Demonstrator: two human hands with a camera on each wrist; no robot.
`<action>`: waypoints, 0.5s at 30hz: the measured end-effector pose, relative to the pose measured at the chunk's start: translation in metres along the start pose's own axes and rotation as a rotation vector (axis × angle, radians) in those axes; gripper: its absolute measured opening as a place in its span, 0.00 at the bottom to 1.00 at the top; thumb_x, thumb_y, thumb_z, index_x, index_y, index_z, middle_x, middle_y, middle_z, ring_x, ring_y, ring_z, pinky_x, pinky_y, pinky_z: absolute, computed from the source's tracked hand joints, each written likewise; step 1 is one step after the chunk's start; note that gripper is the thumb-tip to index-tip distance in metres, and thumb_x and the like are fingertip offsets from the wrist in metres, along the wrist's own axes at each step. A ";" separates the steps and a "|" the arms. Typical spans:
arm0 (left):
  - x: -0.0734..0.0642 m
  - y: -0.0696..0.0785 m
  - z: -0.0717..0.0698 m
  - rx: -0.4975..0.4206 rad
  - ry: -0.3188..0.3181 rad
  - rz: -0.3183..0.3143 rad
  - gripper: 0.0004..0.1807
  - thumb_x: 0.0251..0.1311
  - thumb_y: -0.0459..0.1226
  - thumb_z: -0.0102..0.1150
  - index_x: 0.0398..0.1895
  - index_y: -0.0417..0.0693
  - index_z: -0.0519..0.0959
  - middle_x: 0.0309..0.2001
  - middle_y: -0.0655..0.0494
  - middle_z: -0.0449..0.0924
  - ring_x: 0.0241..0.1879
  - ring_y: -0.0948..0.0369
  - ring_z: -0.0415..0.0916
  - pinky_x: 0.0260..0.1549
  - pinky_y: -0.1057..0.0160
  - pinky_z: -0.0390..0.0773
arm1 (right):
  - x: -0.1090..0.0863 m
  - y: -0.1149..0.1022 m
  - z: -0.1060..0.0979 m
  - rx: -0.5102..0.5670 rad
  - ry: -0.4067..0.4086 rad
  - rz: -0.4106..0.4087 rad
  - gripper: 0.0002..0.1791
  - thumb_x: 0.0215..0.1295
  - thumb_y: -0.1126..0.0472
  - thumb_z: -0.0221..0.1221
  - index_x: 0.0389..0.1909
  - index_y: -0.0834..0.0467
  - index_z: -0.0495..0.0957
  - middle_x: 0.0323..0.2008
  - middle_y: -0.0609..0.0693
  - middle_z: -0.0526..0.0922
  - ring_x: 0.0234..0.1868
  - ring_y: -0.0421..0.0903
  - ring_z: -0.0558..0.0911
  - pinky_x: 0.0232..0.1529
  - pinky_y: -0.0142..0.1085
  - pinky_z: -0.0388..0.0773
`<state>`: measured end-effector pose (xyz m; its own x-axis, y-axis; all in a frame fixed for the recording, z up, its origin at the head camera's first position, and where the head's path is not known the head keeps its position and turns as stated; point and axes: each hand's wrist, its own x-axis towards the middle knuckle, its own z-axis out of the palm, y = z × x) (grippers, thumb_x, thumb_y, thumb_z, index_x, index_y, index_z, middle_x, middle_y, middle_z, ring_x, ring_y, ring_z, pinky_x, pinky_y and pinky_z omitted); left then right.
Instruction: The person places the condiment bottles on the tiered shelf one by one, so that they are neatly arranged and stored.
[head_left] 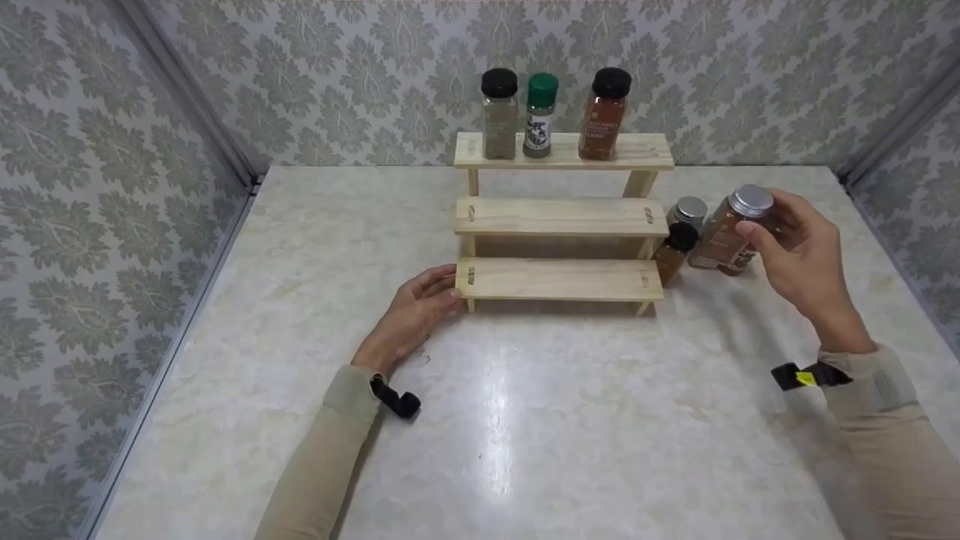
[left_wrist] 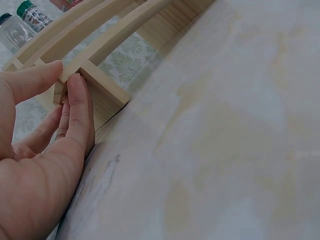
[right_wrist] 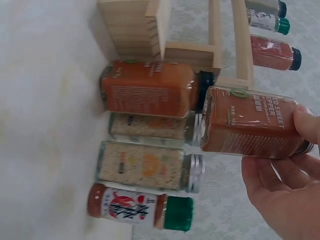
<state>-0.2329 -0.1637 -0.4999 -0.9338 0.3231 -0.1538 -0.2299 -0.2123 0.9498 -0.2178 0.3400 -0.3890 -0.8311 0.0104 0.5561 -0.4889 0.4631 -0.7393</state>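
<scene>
My right hand (head_left: 806,255) holds a silver-capped glass spice jar (head_left: 724,228) of red-brown powder, thumb on one side and fingers on the other. In the right wrist view the raised jar (right_wrist: 250,122) shows a red sweet pepper label. My left hand (head_left: 412,311) is at the left end of a three-tier wooden rack (head_left: 559,279). The left wrist view shows thumb and forefinger pinching the end of its lowest shelf (left_wrist: 72,70). Below the raised jar stand a black-capped orange jar (right_wrist: 150,90), two silver-capped pale jars (right_wrist: 142,165) and a green-capped bottle (right_wrist: 130,206).
On the top shelf stand a black-capped grey-green jar (head_left: 499,120), a green-capped bottle (head_left: 538,124) and a black-capped red jar (head_left: 602,120). The marbled table (head_left: 600,420) meets patterned walls (head_left: 360,82) at the back and sides.
</scene>
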 end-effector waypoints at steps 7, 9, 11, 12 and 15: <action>0.000 -0.001 0.000 0.010 0.008 0.003 0.30 0.76 0.31 0.62 0.78 0.43 0.68 0.74 0.41 0.70 0.71 0.49 0.73 0.67 0.59 0.80 | 0.022 -0.018 0.001 -0.019 -0.022 -0.048 0.25 0.76 0.73 0.61 0.71 0.64 0.76 0.57 0.37 0.84 0.57 0.36 0.85 0.55 0.23 0.80; 0.001 -0.001 0.000 0.011 0.014 0.000 0.30 0.75 0.31 0.62 0.78 0.43 0.69 0.74 0.41 0.70 0.71 0.49 0.74 0.67 0.59 0.80 | 0.028 -0.023 0.001 -0.025 -0.016 -0.048 0.24 0.76 0.73 0.60 0.71 0.64 0.76 0.57 0.36 0.84 0.57 0.35 0.84 0.55 0.22 0.79; 0.001 -0.001 0.000 0.008 0.018 -0.001 0.30 0.75 0.31 0.63 0.77 0.44 0.69 0.74 0.42 0.71 0.71 0.50 0.74 0.67 0.59 0.80 | 0.036 -0.029 0.002 -0.022 -0.014 -0.041 0.24 0.77 0.72 0.60 0.72 0.63 0.76 0.57 0.37 0.84 0.58 0.36 0.84 0.56 0.23 0.79; 0.001 -0.001 0.000 0.004 0.019 -0.001 0.29 0.75 0.31 0.62 0.77 0.44 0.70 0.74 0.42 0.71 0.71 0.49 0.74 0.67 0.59 0.80 | 0.040 -0.031 0.003 -0.018 -0.015 -0.033 0.24 0.77 0.71 0.60 0.72 0.62 0.76 0.57 0.37 0.84 0.58 0.36 0.84 0.56 0.23 0.79; 0.001 -0.001 -0.001 -0.010 0.014 -0.002 0.29 0.75 0.30 0.62 0.77 0.43 0.69 0.74 0.42 0.71 0.72 0.48 0.74 0.68 0.58 0.80 | 0.052 -0.038 0.005 -0.003 -0.022 -0.010 0.24 0.78 0.68 0.61 0.72 0.62 0.76 0.57 0.39 0.84 0.59 0.38 0.83 0.58 0.25 0.79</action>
<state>-0.2336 -0.1637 -0.5016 -0.9370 0.3109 -0.1593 -0.2342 -0.2205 0.9468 -0.2439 0.3183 -0.3344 -0.8316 -0.0135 0.5551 -0.4966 0.4654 -0.7327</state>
